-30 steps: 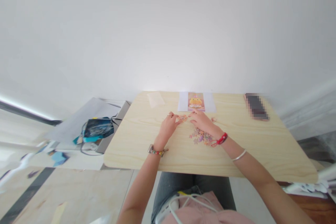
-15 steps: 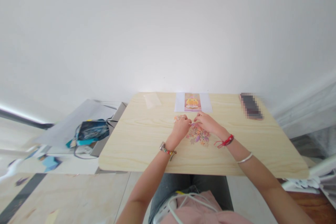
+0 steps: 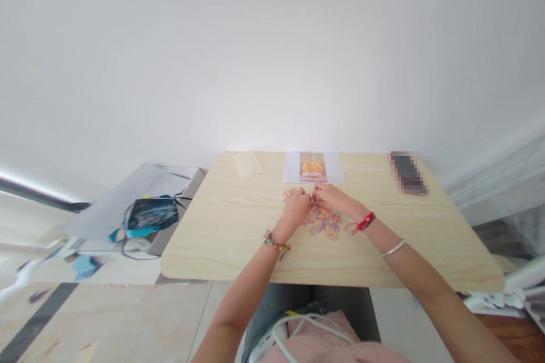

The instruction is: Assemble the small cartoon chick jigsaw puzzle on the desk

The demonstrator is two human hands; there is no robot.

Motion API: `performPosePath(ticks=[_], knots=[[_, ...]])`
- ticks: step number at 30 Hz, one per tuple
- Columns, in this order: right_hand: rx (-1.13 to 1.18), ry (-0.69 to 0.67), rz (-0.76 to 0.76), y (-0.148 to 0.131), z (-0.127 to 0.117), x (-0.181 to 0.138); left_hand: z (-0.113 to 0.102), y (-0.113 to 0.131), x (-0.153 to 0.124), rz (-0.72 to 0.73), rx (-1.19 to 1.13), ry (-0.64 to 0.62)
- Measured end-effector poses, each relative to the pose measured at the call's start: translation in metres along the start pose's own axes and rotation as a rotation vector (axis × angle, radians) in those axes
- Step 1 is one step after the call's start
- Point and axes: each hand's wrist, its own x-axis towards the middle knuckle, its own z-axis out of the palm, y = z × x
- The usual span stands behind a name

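Observation:
Small, colourful jigsaw puzzle pieces (image 3: 326,223) lie in a loose heap on the light wooden table (image 3: 221,232). Just above the heap, my left hand (image 3: 297,206) and my right hand (image 3: 334,198) meet with fingertips nearly touching. Both have their fingers pinched together around small pieces, which the fingers mostly hide. Beyond the left knuckles, more pieces (image 3: 289,193) show in a small cluster. A white sheet with a printed picture (image 3: 313,168) of a yellow figure lies flat behind my hands.
At the table's back left is a pale, thin packet (image 3: 247,164). A phone (image 3: 407,173), blurred out, rests at the back right. The white wall (image 3: 272,57) borders the far edge. Left of the table, a dark bag (image 3: 153,214) sits on a low surface.
My right hand has shifted slightly left, closer to my left hand. The left hand has moved very little, and the heap looks much the same.

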Motion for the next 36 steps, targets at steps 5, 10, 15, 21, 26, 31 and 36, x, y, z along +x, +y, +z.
performPosePath(ticks=[5,10,15,21,26,31,36], knots=[[0.032,0.007,-0.036,-0.002,-0.004,-0.003,0.001,0.001,0.000,-0.001,0.013,0.002],[-0.029,0.027,0.003,-0.001,-0.001,-0.001,0.001,-0.002,0.005,0.041,-0.013,0.006],[-0.103,0.050,0.020,-0.002,-0.001,-0.002,0.004,-0.007,0.014,0.071,-0.032,0.036],[-0.144,-0.001,-0.003,-0.002,-0.002,-0.002,0.006,-0.010,0.015,0.073,-0.047,0.049],[-0.202,0.013,-0.023,0.000,0.000,-0.001,0.007,-0.016,0.015,0.108,-0.128,0.066],[-0.286,0.071,-0.033,0.000,-0.007,-0.006,0.003,-0.018,0.021,0.167,-0.159,0.078],[-0.352,0.126,-0.006,0.011,-0.021,-0.023,-0.006,-0.004,0.035,0.309,-0.195,0.133]])
